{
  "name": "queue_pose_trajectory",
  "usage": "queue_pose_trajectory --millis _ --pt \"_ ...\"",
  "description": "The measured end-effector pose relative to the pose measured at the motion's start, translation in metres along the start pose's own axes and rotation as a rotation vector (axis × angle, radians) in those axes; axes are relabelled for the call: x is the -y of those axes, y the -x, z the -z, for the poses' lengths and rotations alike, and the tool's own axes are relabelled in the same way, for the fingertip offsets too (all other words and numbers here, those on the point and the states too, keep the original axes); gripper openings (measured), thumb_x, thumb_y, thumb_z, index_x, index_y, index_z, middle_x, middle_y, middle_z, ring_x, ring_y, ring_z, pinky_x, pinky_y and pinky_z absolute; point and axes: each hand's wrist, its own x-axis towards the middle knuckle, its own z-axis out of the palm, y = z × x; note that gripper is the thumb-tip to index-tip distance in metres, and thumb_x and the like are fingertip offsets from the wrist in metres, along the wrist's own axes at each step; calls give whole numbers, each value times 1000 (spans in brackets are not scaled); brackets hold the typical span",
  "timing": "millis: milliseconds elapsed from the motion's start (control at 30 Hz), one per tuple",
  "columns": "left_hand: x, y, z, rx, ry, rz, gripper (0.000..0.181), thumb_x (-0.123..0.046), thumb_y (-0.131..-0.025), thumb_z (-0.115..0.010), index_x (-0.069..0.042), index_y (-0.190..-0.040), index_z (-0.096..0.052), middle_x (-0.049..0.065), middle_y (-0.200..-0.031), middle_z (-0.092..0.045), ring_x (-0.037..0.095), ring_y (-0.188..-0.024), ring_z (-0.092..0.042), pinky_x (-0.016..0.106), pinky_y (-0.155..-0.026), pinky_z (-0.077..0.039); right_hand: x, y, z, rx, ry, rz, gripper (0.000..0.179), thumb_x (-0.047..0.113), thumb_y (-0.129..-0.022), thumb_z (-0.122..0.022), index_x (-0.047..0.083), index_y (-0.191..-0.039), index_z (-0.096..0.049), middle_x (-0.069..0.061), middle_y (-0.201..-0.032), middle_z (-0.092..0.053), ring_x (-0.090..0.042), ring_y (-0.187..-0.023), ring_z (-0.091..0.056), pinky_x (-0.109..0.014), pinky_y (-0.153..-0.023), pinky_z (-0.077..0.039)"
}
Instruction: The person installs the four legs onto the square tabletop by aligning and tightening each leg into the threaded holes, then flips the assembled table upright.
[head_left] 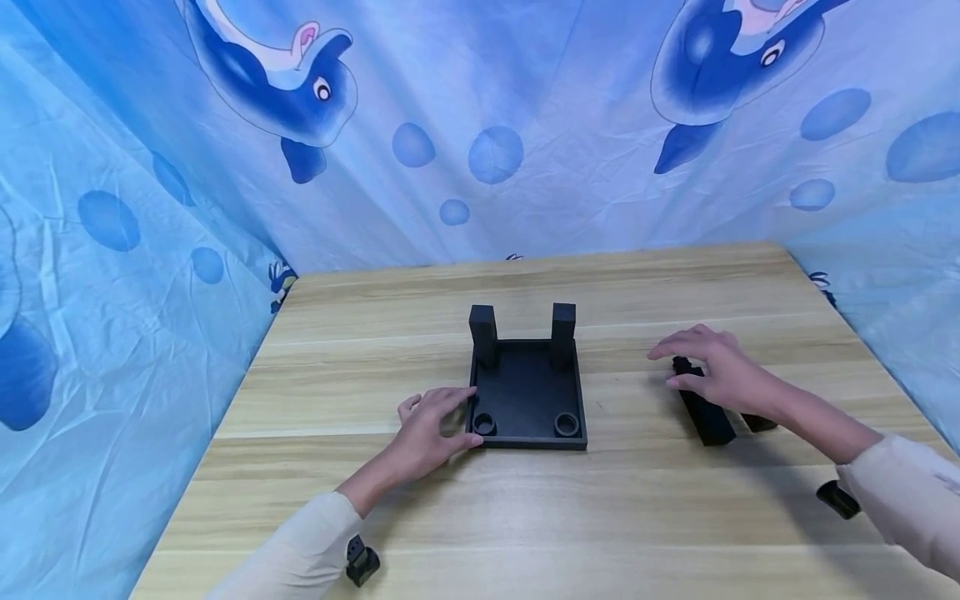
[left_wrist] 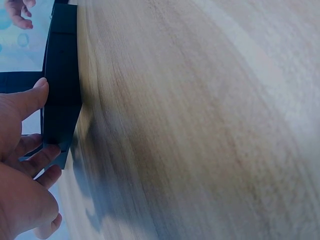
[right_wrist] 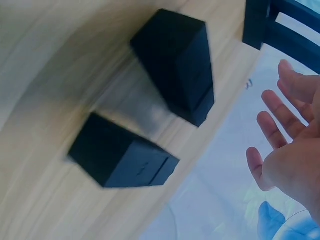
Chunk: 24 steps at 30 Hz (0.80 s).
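Observation:
A black square tray-like base (head_left: 527, 400) with a raised rim lies on the table. Two square posts, a left one (head_left: 483, 333) and a right one (head_left: 563, 333), stand at its far corners; round sockets sit at the near ones. My left hand (head_left: 429, 425) touches the base's left edge, thumb by the near corner and index finger farther along the rim. To the right, my right hand (head_left: 716, 375) hovers over a loose black post (head_left: 708, 412), fingers apart and holding nothing. A second loose post (right_wrist: 122, 152) lies beside it, partly hidden by my wrist in the head view.
The wooden table (head_left: 360, 358) carries everything. A blue curtain (head_left: 450, 100) with printed dolphins and bubbles hangs behind it and along both sides. A small black device is on the left wrist (head_left: 362, 560), another on the right (head_left: 838, 498).

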Motion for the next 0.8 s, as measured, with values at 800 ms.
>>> queue_pose_trajectory --millis 800 --pt "-2 1 1 -6 -2 -8 69 -31 -78 -80 -13 -139 -53 5 -136 -54 24 -129 -43 54 -103 -11 -23 45 -4 85 688 518 63 -16 -56 -73 14 -111 -72 -9 -118 -62 -35 -111 -49 -61 -87 -31"
